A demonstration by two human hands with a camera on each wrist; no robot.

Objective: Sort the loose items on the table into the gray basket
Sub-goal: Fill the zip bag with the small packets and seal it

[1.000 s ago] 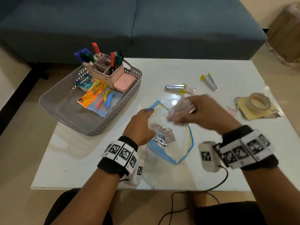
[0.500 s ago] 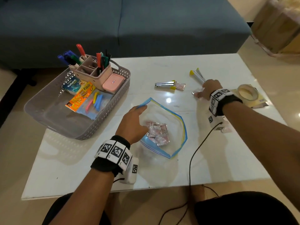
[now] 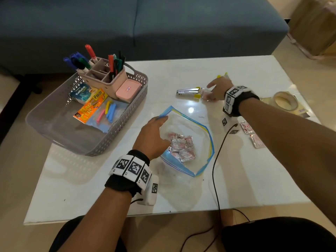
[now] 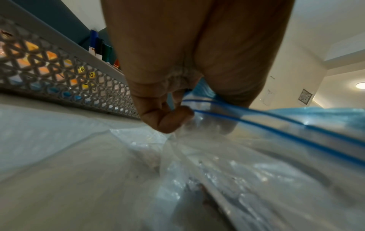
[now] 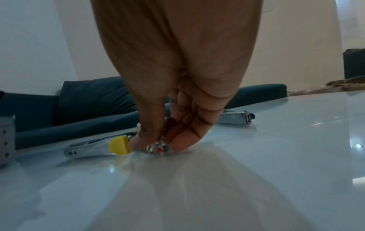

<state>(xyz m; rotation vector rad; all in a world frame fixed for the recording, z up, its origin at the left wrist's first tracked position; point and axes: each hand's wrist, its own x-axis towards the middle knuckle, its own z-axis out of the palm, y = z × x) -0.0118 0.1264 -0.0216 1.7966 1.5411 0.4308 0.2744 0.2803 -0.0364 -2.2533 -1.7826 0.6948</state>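
Left hand clamped on the near-left rim of the zip bag, thumb and curled fingers pinching the blue seal strip and holding the mouth open on the white surface. Inside the bag, a cluster of small foil sachets, lying just beside the left thumb. Right hand reached far forward and lowered onto the surface, thumb and fingertips closing from both sides on one small clear-and-red sachet; sachet in contact with the surface. Directly left of that sachet, touching or nearly touching it, a metal clip tool with a yellow end cap; a second, similar tool just beyond the right hand. Two more sachets loose on the surface under the right forearm. Tape roll on yellow paper at the far right edge. Gray basket at the left of the surface, well apart from both hands, containing a pink organizer of markers, a pink case and a packet of bag clips.
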